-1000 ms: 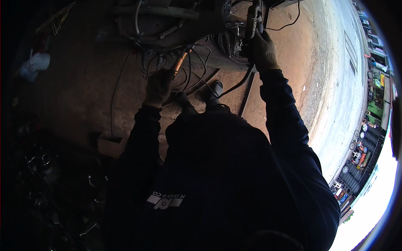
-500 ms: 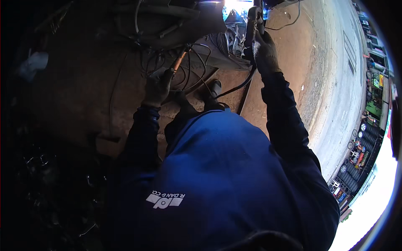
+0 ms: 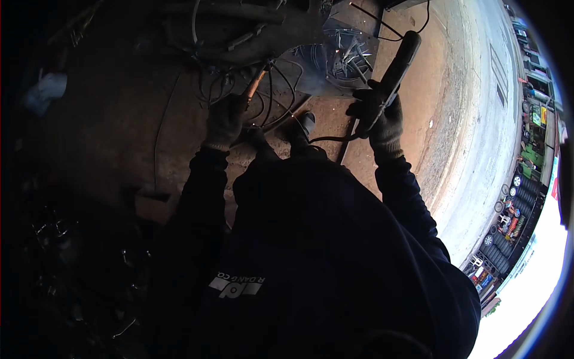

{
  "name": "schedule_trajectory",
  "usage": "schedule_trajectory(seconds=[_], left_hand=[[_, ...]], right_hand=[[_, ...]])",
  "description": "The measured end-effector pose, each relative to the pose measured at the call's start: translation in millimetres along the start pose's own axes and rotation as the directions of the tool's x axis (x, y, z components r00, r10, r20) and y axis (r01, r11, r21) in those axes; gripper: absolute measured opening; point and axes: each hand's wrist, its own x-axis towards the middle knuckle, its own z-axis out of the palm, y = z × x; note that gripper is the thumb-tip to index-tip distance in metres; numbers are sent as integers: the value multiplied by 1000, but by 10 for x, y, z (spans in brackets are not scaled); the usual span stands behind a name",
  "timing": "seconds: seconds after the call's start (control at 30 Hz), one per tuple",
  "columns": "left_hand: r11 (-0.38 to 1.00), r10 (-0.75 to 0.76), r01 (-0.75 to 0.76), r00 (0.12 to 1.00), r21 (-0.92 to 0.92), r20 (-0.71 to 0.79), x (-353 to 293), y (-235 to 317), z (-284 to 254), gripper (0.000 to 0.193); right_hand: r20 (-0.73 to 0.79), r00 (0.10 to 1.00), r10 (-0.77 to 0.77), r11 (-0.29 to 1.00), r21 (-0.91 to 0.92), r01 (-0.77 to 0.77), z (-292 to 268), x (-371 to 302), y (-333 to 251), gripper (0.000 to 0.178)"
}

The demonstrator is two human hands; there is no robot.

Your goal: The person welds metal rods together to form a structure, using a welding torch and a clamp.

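Observation:
My right hand [image 3: 382,116], in a grey knit glove, is closed around a black welding electrode holder [image 3: 399,69]. A thin electrode rod [image 3: 376,21] slants from the holder's far end, its tip glowing orange. The holder's black cable [image 3: 335,139] runs left past my feet. My left hand [image 3: 225,121], also gloved, grips an orange-handled tool [image 3: 256,82]; its far end is lost among dark cables, so I cannot tell its kind. Beyond my hands is a dark metal workpiece [image 3: 251,36], with spoked metal parts [image 3: 353,60] at its right.
Loose cables [image 3: 287,90] loop on the brown ground near my sandalled feet [image 3: 307,124]. A pale street [image 3: 478,119] runs along the right, with a shop front and stacked tyres [image 3: 508,245] across it. Cluttered metal pieces [image 3: 125,257] lie in shadow at the left.
The bright welding light at the top has gone out and the scene has darkened. My right hand has drawn the electrode holder back toward me. My left hand stays nearly still.

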Motion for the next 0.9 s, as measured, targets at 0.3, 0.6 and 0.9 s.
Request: schedule_trajectory(seconds=[0.3,0.6,0.9], left_hand=[[1000,20,-20,1000,19,-2,-4,33,-27,30],[1000,27,-27,999,-2,41,44,-40,13,26],[998,55,-56,998,32,28,3,-71,78,25]], right_hand=[[81,985,154,965,-227,-133,-15,-570,186,42],[126,992,-29,623,-773,116,118,-526,174,38],[88,996,15,602,-797,61,213,-444,240,35]])
